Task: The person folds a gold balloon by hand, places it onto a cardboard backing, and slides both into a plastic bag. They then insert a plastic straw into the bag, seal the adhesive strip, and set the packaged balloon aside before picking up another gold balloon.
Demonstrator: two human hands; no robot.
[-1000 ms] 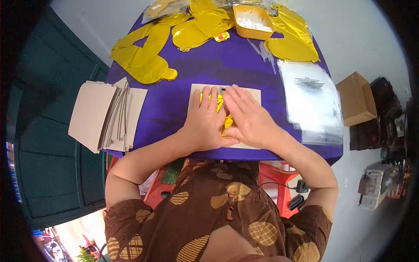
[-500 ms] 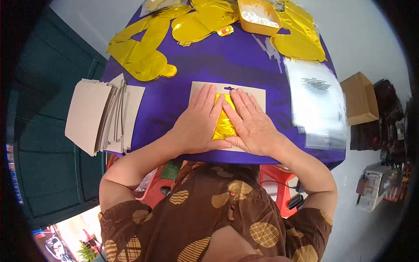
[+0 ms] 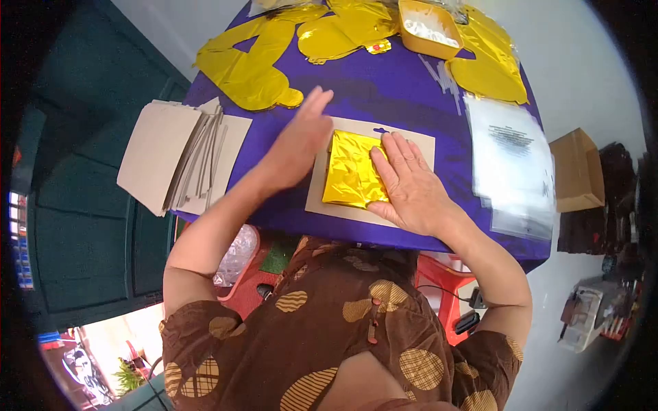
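Observation:
A folded square of gold foil [image 3: 353,168], which looks like a folded foil balloon, lies on a beige card [image 3: 418,146] with a hang hole at its top edge. My right hand [image 3: 408,181] rests flat over the right part of the foil and card, fingers stretched out. Raised off the card's left side is my left hand [image 3: 301,140], somewhat smeared by motion. Its fingers point up and away, and no object shows in it.
Stacked beige cards [image 3: 161,151] stand at the left. Flat gold foil shapes [image 3: 257,75] lie at the back. A yellow tub [image 3: 430,46] holds white pieces, with thin clear strips [image 3: 442,79] near it. Clear printed bags [image 3: 507,154] lie right, beside a cardboard box [image 3: 579,171].
My left hand has lifted off the foil and moved up and left, uncovering the foil's left part. My right hand stays flat on it. The whole view has shifted slightly.

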